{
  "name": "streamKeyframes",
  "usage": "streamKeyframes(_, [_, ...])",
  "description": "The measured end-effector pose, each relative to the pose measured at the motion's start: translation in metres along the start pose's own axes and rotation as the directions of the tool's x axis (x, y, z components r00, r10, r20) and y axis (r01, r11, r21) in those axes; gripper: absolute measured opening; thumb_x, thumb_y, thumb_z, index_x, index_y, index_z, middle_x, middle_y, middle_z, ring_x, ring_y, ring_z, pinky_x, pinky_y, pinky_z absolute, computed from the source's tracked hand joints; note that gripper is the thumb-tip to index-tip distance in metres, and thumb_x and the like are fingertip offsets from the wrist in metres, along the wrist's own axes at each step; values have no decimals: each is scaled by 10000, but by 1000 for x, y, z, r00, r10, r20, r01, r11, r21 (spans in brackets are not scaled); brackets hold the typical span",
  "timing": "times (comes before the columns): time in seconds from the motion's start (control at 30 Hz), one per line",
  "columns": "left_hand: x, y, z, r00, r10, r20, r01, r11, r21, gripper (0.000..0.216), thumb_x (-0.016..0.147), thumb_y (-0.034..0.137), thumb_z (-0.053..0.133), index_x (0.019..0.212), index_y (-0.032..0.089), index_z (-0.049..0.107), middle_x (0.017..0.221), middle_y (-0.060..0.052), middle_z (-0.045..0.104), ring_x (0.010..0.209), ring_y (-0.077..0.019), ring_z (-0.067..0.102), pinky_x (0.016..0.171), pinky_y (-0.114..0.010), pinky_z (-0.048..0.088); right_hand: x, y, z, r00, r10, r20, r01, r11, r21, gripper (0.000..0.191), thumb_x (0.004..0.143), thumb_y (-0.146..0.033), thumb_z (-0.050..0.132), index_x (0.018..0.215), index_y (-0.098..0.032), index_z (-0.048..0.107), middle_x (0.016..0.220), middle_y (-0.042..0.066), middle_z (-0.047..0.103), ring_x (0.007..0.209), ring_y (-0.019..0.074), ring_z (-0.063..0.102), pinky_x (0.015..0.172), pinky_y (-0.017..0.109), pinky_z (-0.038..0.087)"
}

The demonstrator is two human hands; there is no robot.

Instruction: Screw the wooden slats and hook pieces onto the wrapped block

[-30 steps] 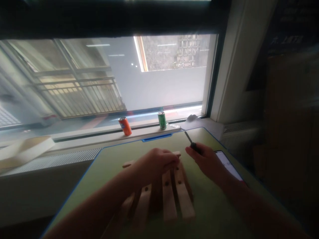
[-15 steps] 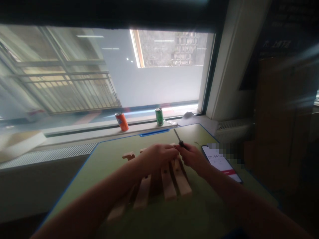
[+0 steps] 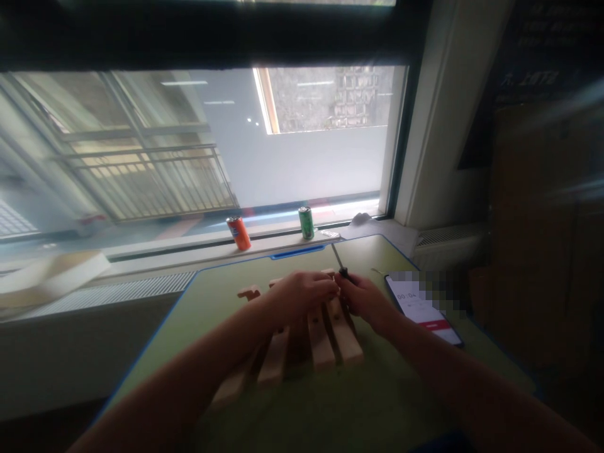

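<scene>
Several pale wooden slats [image 3: 274, 358] with round holes lie side by side on the green table [image 3: 372, 390]. My left hand [image 3: 304, 292] reaches over their far ends, its fingers bent and closed near my right fingertips. Whatever the left fingers pinch is hidden. In my right hand [image 3: 365, 299] is a screwdriver [image 3: 338, 259], its dark handle inside the fist and its metal shaft pointing up and away. Both hands nearly meet above the right-hand slats. A small notched wooden piece [image 3: 249, 292] shows beyond my left forearm.
Right of my right hand lies a phone [image 3: 422, 311] with a timer on its screen. An orange can [image 3: 238, 233] and a green can [image 3: 306, 223] stand on the windowsill. A white-and-tan box-like object [image 3: 61, 277] sits far left; cardboard [image 3: 538, 239] stands at right.
The whole view has shifted slightly, so things sit a little further right. Both hands keep almost the same pose, and the screwdriver stays in my right hand.
</scene>
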State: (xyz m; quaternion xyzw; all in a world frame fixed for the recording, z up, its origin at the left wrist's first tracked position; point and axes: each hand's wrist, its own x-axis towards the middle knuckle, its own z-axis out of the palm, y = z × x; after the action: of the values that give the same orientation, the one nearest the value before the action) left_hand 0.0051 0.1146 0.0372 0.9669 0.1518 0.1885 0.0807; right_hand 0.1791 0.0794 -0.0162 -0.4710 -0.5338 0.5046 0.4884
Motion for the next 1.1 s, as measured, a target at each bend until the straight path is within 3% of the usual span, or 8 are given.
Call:
streamKeyframes(0.2, [2,-3,3,999,-37,2,38,997,-71,189,884,221,461,963,161,622,936,-64,643,816,-124,602,742,-211,453,-2,-4,-2,999,23,48,-26,999,45,417,774,-560,524,859,-158,592,581,-41,464,484,74,411,432,213,298])
streamKeyframes(0.4, [1,-5,7,993,-121,-9,120,990,-67,179,853,214,504,1001,171,595,922,-46,634,770,-115,604,705,-203,461,6,0,-5,998,52,-22,-50,996,70,390,741,-558,563,779,-171,547,563,-68,389,438,51,341,383,192,240])
streamKeyframes(0.6, [-2,-10,8,996,-82,-19,82,997,-2,229,858,219,499,1061,185,600,964,-61,645,789,-123,619,733,-221,480,7,-9,-14,999,32,-29,-26,984,177,340,742,-485,591,846,-161,583,585,-73,376,432,34,313,392,181,198])
streamKeyframes(0.73, [-5,-8,3,997,-47,-60,49,998,27,265,855,223,508,1097,196,611,1030,-72,660,894,-150,629,812,-255,485,6,-16,-23,996,-19,85,-13,933,359,196,737,-299,539,871,-164,583,609,-62,405,433,39,328,405,193,177])
streamKeyframes(0.83, [-6,-1,-5,992,-29,-120,34,999,41,236,865,230,493,1044,181,638,955,-65,677,849,-137,634,760,-239,496,5,-25,-29,978,-34,205,-61,896,441,226,712,-247,463,884,-164,585,614,-47,440,429,54,344,401,207,175])
streamKeyframes(0.9, [-6,5,-12,983,-33,-181,49,995,83,229,874,246,480,1006,169,651,854,-55,677,724,-108,622,653,-209,488,3,-32,-32,975,-55,213,-38,911,410,248,710,-241,466,911,-160,586,613,-43,453,426,56,341,399,210,172])
streamKeyframes(0.97, [-6,9,-18,968,-47,-246,80,989,125,230,878,273,478,944,159,666,753,-37,659,606,-79,582,562,-184,457,-2,-42,-35,986,-81,149,27,943,331,260,719,-240,482,943,-151,581,599,-47,451,418,52,322,400,211,165])
streamKeyframes(1.1, [-7,11,-29,933,-103,-345,139,987,82,201,855,294,523,866,155,668,697,-16,635,542,-56,546,514,-163,448,-14,-78,-43,986,-163,13,163,986,31,373,756,-267,533,1123,-217,490,580,-74,469,422,55,311,406,200,198])
